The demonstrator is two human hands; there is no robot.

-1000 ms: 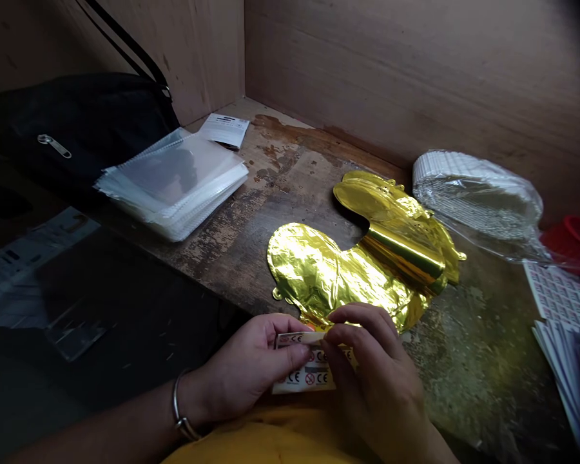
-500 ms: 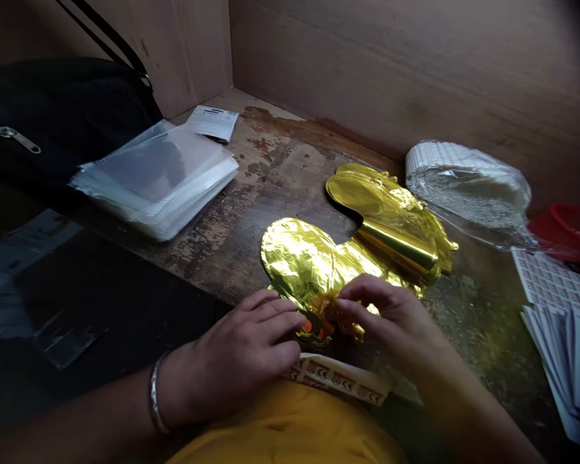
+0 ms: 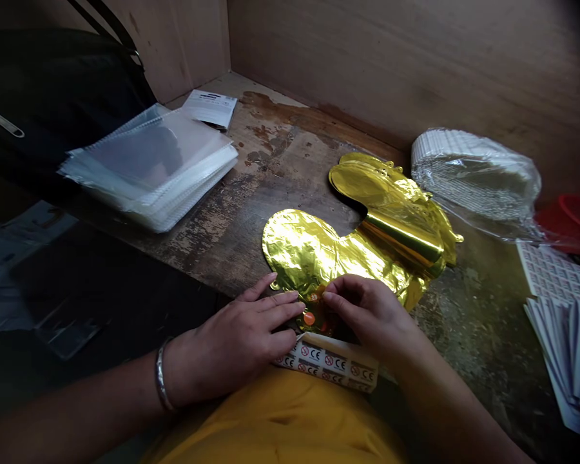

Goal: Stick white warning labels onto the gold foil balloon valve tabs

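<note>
A flat, uninflated gold foil balloon (image 3: 302, 248) lies on the table in front of me, its near end reflecting orange spots. My left hand (image 3: 244, 328) rests palm down with fingers stretched out, fingertips at the balloon's near edge. Beside its thumb is a strip of label stickers (image 3: 326, 364) printed with CE marks, against the yellow cloth at my lap. My right hand (image 3: 367, 309) has thumb and forefinger pinched together at the near part of the balloon. Whatever lies between those fingertips is too small to make out.
More gold foil balloons (image 3: 391, 187) are piled behind. Clear plastic sleeves (image 3: 159, 174) lie left, near a black bag (image 3: 67, 96) and a printed card (image 3: 210, 108). At right are bagged white sticks (image 3: 473, 180), a red container (image 3: 573, 222), a sticker sheet (image 3: 558, 274) and paper slips (image 3: 565, 354).
My right hand has moved slightly left along the balloon, its fingertips still pinched. The left hand stays nearly in place. More of the sticker strip shows, and the view has shifted a little.
</note>
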